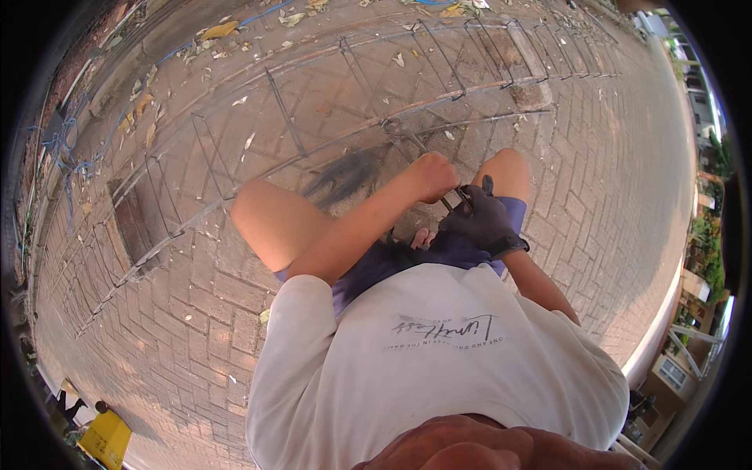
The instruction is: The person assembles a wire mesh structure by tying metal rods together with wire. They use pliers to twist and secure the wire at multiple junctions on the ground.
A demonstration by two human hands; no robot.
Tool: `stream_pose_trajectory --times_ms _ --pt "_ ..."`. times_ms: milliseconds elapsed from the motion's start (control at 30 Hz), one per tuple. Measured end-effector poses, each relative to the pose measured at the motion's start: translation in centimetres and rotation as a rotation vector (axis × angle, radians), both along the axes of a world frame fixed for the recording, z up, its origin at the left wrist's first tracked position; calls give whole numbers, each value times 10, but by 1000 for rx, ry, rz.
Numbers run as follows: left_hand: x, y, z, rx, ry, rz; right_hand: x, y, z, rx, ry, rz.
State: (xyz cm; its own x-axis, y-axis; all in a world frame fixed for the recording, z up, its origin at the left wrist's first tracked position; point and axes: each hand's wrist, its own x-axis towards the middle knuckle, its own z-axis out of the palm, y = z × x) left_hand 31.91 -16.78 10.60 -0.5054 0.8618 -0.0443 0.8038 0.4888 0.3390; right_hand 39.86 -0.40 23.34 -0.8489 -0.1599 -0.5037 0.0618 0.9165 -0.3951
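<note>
Between my bent knees, my bare left hand (435,177) is closed round a thin dark metal rod (417,144). The rod slants from the steel bars down toward my lap. My right hand (478,215), in a dark glove, has its fingers curled at the rod's lower end, right beside the left hand. What else the gloved fingers may hold is hidden. In front of me lies a long rebar cage (345,135) with bent stirrups along it. A dark, blurred thing (345,176) lies on the ground beside my left knee; its kind is unclear.
Blocks (530,95) sit under the cage at the right, and another block (125,227) under its left part. Brick paving (204,329) surrounds me, with dry leaves (219,30) at the far side. Blue cord (70,149) lies tangled at the left; a yellow object (106,439) stands lower left.
</note>
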Motion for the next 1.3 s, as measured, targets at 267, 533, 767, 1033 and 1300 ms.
stream_pose_trajectory --times_ms 267,533,767,1033,1300 --pt "13 -17 41 360 33 90 6 3 -48 -300 -209 -113" --pt "1 -74 36 1581 -882 1563 41 43 -80 -1611 -1232 -684" --pt "13 -52 32 1843 -1376 738 15 37 -30 -1333 -990 -380" --pt "10 -120 13 1203 -1059 1486 -39 26 -6 -1068 -587 -158" --pt "53 -128 35 1762 -1004 1543 -169 -62 -77 -191 506 128"
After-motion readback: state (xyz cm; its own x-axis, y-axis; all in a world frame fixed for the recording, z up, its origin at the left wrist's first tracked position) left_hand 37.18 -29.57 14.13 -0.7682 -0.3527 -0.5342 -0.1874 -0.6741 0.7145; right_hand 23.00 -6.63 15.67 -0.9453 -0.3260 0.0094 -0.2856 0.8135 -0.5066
